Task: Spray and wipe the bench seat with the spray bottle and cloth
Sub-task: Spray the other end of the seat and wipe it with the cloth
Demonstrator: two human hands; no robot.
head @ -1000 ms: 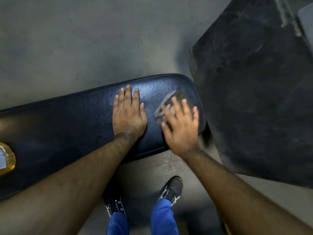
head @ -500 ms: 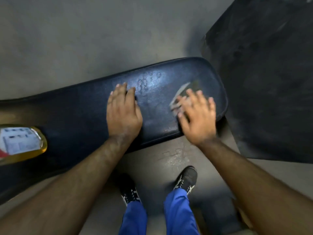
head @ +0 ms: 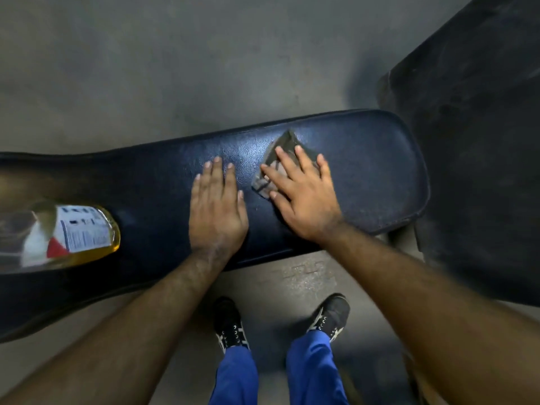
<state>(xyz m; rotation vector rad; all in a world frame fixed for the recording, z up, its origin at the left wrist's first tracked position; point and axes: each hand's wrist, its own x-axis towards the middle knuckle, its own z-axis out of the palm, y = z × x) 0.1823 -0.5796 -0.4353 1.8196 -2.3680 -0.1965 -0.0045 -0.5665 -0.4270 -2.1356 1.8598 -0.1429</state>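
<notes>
I see my right hand (head: 304,200) lying flat on a small grey cloth (head: 276,159), with its fingers (head: 287,162) straight and spread wide, pressing the cloth down on the dark blue bench seat (head: 374,171). The cloth sits near the right end of that surface, and one corner pokes out past my fingertips. My left hand (head: 216,209) rests flat on the seat just beside the cloth, its fingers straight and close together, holding nothing. The spray bottle (head: 73,235) lies on its side on the seat, well apart from both hands, far to the left. It has yellow liquid inside and a white label. Below the seat I see two dark shoes (head: 331,315) and blue trouser legs (head: 314,372) on the grey floor (head: 175,68). A big black mat (head: 479,141) lies to the right.
</notes>
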